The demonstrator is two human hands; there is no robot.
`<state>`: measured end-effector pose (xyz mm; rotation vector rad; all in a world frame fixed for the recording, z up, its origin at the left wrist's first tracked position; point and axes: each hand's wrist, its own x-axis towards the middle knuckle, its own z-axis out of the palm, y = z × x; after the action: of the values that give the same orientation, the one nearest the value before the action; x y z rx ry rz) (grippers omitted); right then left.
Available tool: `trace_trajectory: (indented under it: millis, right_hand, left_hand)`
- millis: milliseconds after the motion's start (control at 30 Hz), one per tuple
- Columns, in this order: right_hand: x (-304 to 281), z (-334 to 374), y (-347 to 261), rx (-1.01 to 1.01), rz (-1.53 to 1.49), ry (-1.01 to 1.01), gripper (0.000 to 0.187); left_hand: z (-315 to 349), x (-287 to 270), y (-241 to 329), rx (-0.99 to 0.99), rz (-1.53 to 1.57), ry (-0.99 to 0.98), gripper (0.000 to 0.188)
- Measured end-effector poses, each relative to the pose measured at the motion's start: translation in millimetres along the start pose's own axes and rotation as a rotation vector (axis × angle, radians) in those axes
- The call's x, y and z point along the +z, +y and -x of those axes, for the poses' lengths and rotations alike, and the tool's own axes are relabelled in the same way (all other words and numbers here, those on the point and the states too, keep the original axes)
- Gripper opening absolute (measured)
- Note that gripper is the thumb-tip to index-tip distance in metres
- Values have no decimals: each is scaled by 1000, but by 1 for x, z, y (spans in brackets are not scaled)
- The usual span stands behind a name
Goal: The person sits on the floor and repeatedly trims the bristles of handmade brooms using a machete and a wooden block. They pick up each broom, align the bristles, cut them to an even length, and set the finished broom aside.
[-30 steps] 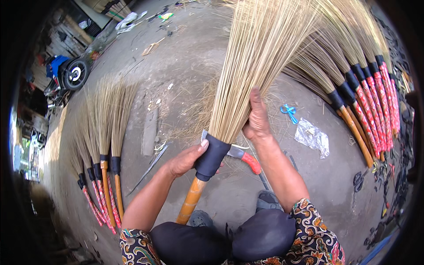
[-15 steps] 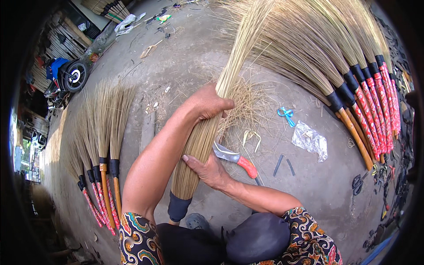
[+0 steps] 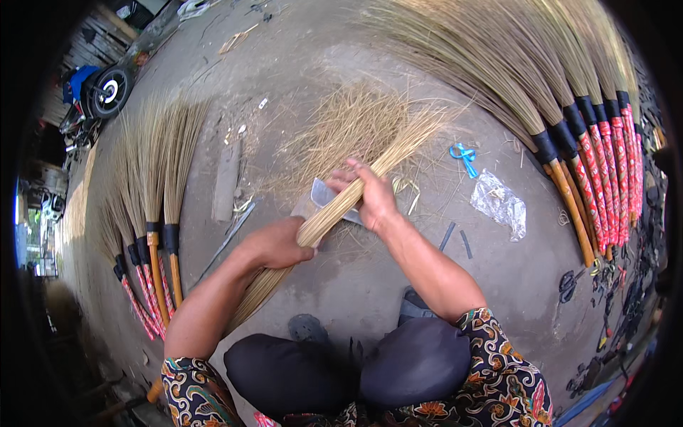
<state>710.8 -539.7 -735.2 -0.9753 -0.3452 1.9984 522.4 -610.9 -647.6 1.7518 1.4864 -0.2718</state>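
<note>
A straw broom slants across my lap, its bristle tips pointing up and right over the floor. My left hand is wrapped round the bristles at mid-length. Farther up, my right hand holds the bristles in the crook between thumb and fingers; its fingertips are slightly blurred. The broom's lower part runs behind my left forearm and knee, so its binding is hidden. Beneath the bristles, between my hands, a pale metal blade shows; its handle is out of sight. Loose straw trimmings lie heaped just beyond.
Finished brooms fan out at the right, and more brooms stand at the left. A blue ribbon, a clear plastic bag and black scissors lie on the floor. A motorcycle stands far left.
The broom has swung lower and more level, its tips now to the right over the straw heap. My left hand has come down the picture; my right hand has moved up to nearer the tips.
</note>
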Motion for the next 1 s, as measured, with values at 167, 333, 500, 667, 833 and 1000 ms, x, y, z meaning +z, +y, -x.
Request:
trace_trajectory:
  millis: [167,333,500,667,833,1000]
  right_hand:
    - [-20,28,122,175,555,-277,61]
    - [-91,9,95,-569,1819,114,68]
    - [-157,2,76,-190,1745,-72,51]
    - [-153,51,94,255,706,-77,18]
    - [-108,84,89,-91,1169,98,20]
    - [-77,79,81,-575,1457,-61,20]
  left_hand:
    - [0,75,-50,-133,21,-10,36]
    - [-23,112,-120,-198,98,142,48]
    - [-42,119,-166,-301,143,207,52]
    - [-44,119,-178,-375,224,174,65]
    - [-50,122,-186,-402,260,88,72]
    - [-57,129,-202,-286,357,73,77]
